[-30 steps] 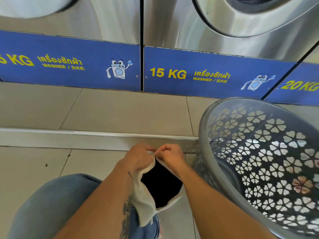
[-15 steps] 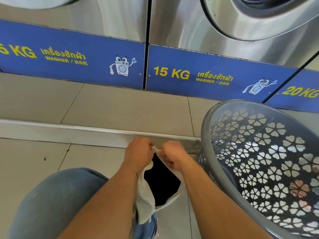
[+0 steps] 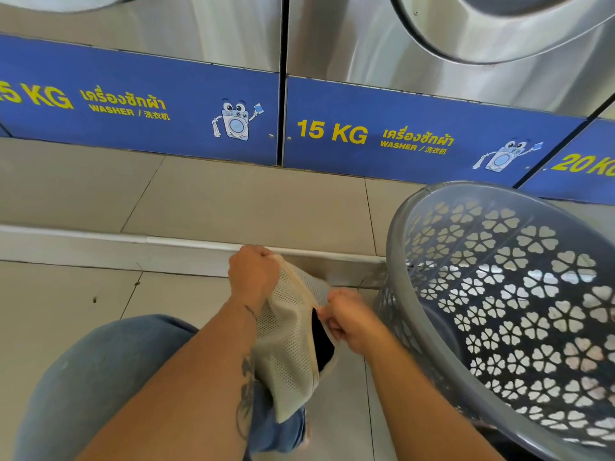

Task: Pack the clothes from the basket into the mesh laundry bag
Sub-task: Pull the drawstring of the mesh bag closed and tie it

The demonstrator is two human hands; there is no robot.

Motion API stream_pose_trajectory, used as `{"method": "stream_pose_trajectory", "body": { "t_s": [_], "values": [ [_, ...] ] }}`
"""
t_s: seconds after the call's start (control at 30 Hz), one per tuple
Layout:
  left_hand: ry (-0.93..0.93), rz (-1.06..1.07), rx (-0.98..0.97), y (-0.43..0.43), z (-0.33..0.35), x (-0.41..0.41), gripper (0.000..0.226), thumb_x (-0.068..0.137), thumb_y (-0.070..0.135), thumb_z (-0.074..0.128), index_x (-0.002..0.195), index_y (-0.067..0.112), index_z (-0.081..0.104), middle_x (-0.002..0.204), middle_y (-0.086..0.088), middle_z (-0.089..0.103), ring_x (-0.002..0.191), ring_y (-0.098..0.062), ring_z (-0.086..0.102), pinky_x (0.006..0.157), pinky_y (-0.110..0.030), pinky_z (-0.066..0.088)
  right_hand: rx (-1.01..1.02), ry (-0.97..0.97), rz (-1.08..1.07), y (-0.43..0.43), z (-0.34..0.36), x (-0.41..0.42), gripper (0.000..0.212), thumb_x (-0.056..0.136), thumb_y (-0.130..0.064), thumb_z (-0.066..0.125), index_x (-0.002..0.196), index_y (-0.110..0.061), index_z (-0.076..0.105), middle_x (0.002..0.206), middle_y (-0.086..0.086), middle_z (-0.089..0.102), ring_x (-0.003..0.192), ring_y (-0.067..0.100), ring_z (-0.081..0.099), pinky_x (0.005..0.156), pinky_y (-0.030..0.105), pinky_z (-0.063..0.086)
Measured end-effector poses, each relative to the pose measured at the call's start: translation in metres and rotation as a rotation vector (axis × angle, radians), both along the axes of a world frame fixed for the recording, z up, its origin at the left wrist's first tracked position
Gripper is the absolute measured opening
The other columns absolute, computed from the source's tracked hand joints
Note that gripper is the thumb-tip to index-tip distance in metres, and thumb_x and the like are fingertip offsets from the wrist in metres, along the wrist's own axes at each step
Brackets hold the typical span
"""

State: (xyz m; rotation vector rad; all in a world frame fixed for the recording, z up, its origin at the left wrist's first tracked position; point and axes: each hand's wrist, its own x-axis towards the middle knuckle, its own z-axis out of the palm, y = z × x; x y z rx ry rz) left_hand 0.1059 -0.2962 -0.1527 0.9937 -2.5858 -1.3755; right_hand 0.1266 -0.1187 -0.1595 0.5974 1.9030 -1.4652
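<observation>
The white mesh laundry bag (image 3: 289, 341) hangs low in the middle of the scene, above the person's denim-clad knee (image 3: 109, 377) and just left of the basket. Its top edge is pulled taut between two hands. The left hand (image 3: 254, 274) is closed tight on the far corner of the bag's mouth, while the right hand (image 3: 349, 322) is pinched shut on the nearer part of that edge, seemingly at the zip, though I cannot make out the puller itself. Between them the seam looks closed; below the right hand a narrow gap remains, showing dark cloth (image 3: 321, 344) inside.

The grey plastic basket (image 3: 432, 207) stands tipped toward the person at near right, its flower-cut wall close beside the right hand; no clothes are plain to see in it.

To the left the tiled floor (image 3: 66, 301) lies open. Beyond the hands a raised step (image 3: 100, 242) runs across, and past it stand steel washers with blue panels (image 3: 366, 128) marked 15 KG, blocking the far side.
</observation>
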Motion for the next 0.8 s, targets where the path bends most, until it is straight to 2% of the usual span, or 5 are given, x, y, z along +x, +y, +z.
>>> {"method": "stream_pose_trajectory", "body": {
  "t_s": [0.13, 0.27, 0.33, 0.53, 0.8],
  "values": [
    [-0.016, -0.023, 0.069, 0.003, 0.002, -0.005, 0.017, 0.085, 0.021, 0.055, 0.097, 0.025, 0.066, 0.106, -0.004, 0.066, 0.089, -0.025, 0.064, 0.083, -0.040, 0.056, -0.074, 0.077, -0.132, 0.003, -0.011, 0.010, 0.026, 0.079, 0.006, 0.056, 0.077, -0.019, 0.054, 0.061, 0.001, 0.050, 0.052, 0.014, 0.042, 0.047, 0.027, 0.033],
    [-0.213, -0.314, 0.032, 0.013, 0.002, -0.002, 0.071, 0.074, 0.052, 0.067, 0.137, 0.032, 0.042, 0.132, -0.003, 0.053, 0.118, -0.027, 0.054, 0.097, -0.037, 0.045, -0.167, 0.096, -0.214, 0.004, -0.009, 0.011, 0.025, 0.080, 0.008, 0.056, 0.086, -0.016, 0.059, 0.060, 0.000, 0.050, 0.051, 0.013, 0.044, 0.048, 0.027, 0.035],
    [-0.273, -0.449, -0.129, 0.021, -0.005, 0.002, 0.080, 0.068, 0.057, 0.070, 0.139, 0.033, 0.041, 0.140, -0.003, 0.050, 0.126, -0.027, 0.050, 0.102, -0.039, 0.043, -0.188, 0.108, -0.213, 0.003, -0.005, 0.012, 0.026, 0.078, 0.008, 0.057, 0.085, -0.016, 0.059, 0.060, 0.000, 0.051, 0.051, 0.012, 0.045, 0.047, 0.026, 0.037],
    [-0.207, -0.371, -0.263, 0.024, -0.018, 0.014, 0.015, 0.074, 0.037, 0.069, 0.083, 0.029, 0.060, 0.095, 0.000, 0.068, 0.082, -0.023, 0.065, 0.077, -0.036, 0.055, -0.067, 0.064, -0.075, 0.004, -0.007, 0.033, 0.029, 0.075, 0.011, 0.054, 0.076, -0.019, 0.053, 0.072, 0.002, 0.054, 0.068, 0.018, 0.048, 0.057, 0.029, 0.038],
    [-0.049, -0.219, -0.192, 0.006, -0.012, 0.027, 0.019, 0.086, 0.019, 0.054, 0.104, 0.021, 0.060, 0.105, -0.011, 0.064, 0.084, -0.029, 0.059, 0.073, -0.035, 0.049, 0.018, -0.067, 0.085, 0.030, -0.019, 0.094, 0.029, 0.082, -0.001, 0.066, 0.107, -0.014, 0.074, 0.079, 0.002, 0.064, 0.069, 0.014, 0.055, 0.060, 0.026, 0.046]
  ]
}}
